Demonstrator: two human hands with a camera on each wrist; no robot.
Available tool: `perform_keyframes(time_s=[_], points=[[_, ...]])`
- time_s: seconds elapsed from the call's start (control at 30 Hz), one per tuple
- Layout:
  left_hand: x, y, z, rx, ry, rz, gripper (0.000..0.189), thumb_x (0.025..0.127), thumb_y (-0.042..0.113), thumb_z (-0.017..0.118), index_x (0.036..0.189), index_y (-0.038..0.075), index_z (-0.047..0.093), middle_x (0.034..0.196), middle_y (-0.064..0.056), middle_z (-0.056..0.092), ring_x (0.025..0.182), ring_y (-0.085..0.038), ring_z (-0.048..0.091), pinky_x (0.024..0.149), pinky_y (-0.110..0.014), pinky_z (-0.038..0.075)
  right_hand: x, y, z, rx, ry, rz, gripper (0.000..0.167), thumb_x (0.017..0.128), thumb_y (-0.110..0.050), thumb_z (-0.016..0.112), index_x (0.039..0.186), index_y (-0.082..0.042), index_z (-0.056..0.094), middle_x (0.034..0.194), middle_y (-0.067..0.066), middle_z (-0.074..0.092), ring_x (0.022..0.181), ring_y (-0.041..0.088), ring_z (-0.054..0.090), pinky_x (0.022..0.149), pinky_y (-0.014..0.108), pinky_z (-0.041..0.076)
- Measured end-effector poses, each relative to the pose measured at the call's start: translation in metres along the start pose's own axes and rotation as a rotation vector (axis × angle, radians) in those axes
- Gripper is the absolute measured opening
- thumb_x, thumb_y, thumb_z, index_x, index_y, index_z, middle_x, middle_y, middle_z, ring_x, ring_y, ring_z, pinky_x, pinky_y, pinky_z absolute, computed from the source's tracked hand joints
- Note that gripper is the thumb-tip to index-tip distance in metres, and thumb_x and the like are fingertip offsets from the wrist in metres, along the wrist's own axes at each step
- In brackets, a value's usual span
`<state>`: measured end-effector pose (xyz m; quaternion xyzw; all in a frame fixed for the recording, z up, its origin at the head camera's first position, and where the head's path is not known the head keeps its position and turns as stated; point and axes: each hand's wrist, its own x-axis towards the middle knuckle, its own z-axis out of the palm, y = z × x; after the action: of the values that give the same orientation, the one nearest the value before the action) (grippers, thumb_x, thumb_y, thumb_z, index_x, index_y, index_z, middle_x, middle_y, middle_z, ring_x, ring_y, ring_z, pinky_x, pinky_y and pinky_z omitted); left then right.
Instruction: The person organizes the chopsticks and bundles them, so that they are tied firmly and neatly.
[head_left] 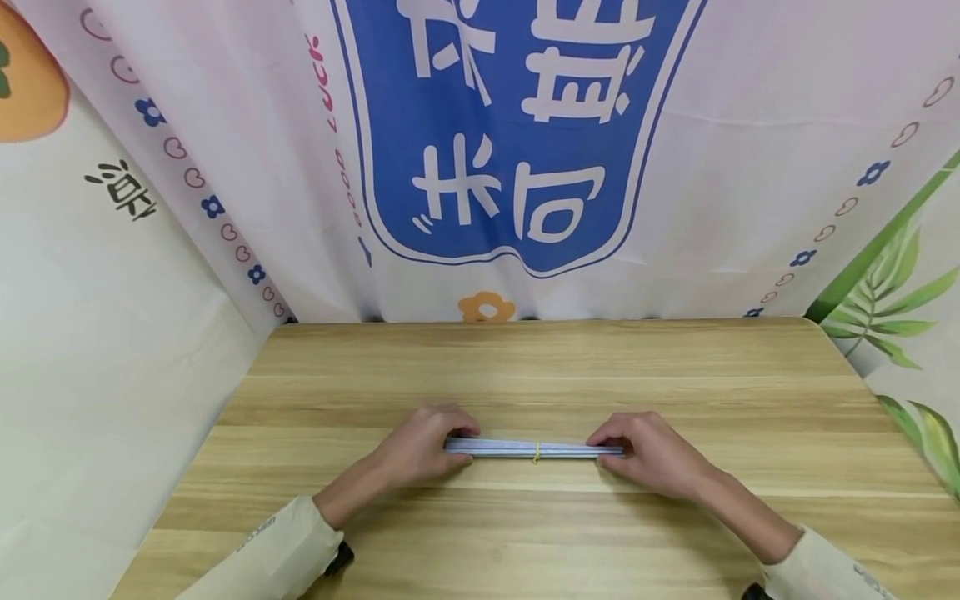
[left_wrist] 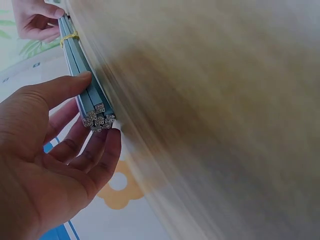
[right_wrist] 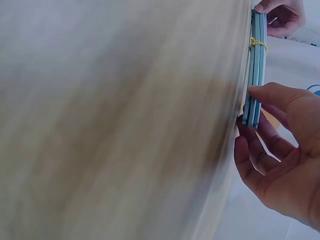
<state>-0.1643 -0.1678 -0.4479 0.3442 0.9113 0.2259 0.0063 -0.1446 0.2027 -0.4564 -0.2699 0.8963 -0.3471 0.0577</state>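
A bundle of pale blue chopsticks lies crosswise at the middle of the wooden table, bound by a yellow tie. My left hand holds its left end between thumb and fingers. In the left wrist view, the square, silver-patterned ends of the chopsticks face the camera, with the fingers beneath them. At the other end, my right hand pinches the bundle, thumb on one side and fingers on the other. Plain blue tips show there in the right wrist view.
The wooden table stretches around both hands. Behind its far edge hangs a printed cloth with a blue sign and an orange flower. White cloth hangs at the left, and leaf-patterned cloth at the right.
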Motion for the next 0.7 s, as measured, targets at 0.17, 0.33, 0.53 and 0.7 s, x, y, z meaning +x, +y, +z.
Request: perform_keyframes(time_s=[0.17, 0.33, 0.53, 0.7], points=[[0.0007, -0.0002, 0.0, -0.015, -0.023, -0.022, 0.025, 0.087, 0.012, 0.09, 0.11, 0.009, 0.081, 0.108, 0.0, 0.079, 0.101, -0.014, 0.073, 0.087, -0.033, 0.061, 0.0002, -0.0009, 0.0002, -0.004, 0.001, 0.003, 0.017, 0.095, -0.008, 0.081, 0.11, -0.016, 0.082, 0.105, -0.005, 0.078, 0.091, 0.0, 0.069, 0.077, 0.022, 0.059], [0.001, -0.0005, 0.0, -0.022, -0.033, -0.029, 0.022, 0.088, 0.012, 0.089, 0.109, 0.01, 0.081, 0.107, 0.001, 0.079, 0.101, -0.013, 0.072, 0.087, -0.032, 0.061, 0.0006, -0.0008, 0.0008, -0.014, 0.0, 0.004, 0.017, 0.095, -0.008, 0.081, 0.11, -0.016, 0.081, 0.104, -0.006, 0.077, 0.089, -0.002, 0.066, 0.077, 0.022, 0.058], [0.0015, -0.0018, -0.0015, -0.026, -0.058, -0.039, 0.026, 0.089, 0.013, 0.089, 0.113, 0.01, 0.081, 0.111, -0.001, 0.078, 0.103, -0.014, 0.072, 0.088, -0.033, 0.061, 0.0009, -0.0022, -0.0013, -0.047, -0.01, 0.004, 0.019, 0.096, -0.012, 0.081, 0.114, -0.016, 0.08, 0.107, -0.006, 0.077, 0.09, -0.001, 0.065, 0.077, 0.023, 0.057], [0.0003, -0.001, -0.0046, -0.01, -0.073, -0.053, 0.033, 0.09, 0.017, 0.088, 0.12, 0.008, 0.078, 0.117, -0.003, 0.077, 0.106, -0.015, 0.072, 0.091, -0.035, 0.061, -0.0038, -0.0038, -0.0051, -0.111, -0.003, 0.026, 0.025, 0.096, -0.015, 0.081, 0.121, -0.015, 0.079, 0.112, -0.006, 0.076, 0.097, 0.006, 0.069, 0.082, 0.027, 0.059]])
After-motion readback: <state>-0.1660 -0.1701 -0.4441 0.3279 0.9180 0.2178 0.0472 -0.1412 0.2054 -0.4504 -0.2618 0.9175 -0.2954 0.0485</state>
